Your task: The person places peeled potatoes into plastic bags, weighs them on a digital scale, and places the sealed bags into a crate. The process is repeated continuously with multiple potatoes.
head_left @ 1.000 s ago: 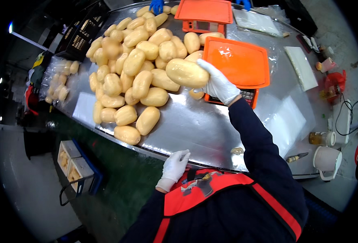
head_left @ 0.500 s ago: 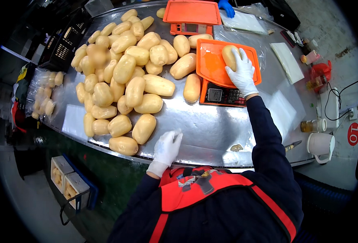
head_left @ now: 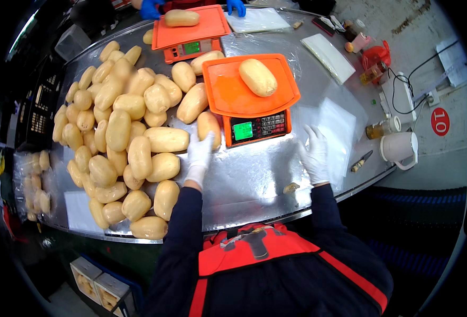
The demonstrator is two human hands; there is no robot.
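My left hand (head_left: 199, 156), in a white glove, has its fingers apart at the lower end of an upright pale root vegetable (head_left: 208, 127) left of the near orange scale; whether it touches it I cannot tell. My right hand (head_left: 312, 153), also gloved, is open over the steel table below and right of that scale, holding nothing. One oblong root (head_left: 258, 77) lies on the scale's orange pan (head_left: 223, 90); its display (head_left: 242, 130) is lit green. A large pile of similar roots (head_left: 118, 129) covers the table's left part.
A co-worker's blue-gloved hands (head_left: 236, 7) are beside a second orange scale (head_left: 188, 30) holding a root. Plastic bags (head_left: 334, 142), a knife (head_left: 362, 161), a white jug (head_left: 397, 149) and jars (head_left: 382, 128) are at right. Bagged roots (head_left: 35, 185) and a black crate (head_left: 38, 111) are at left.
My right hand has set a root on the near pan and withdrawn down-right. My left hand has risen to the roots. The display has lit green. A root now lies on the far scale.
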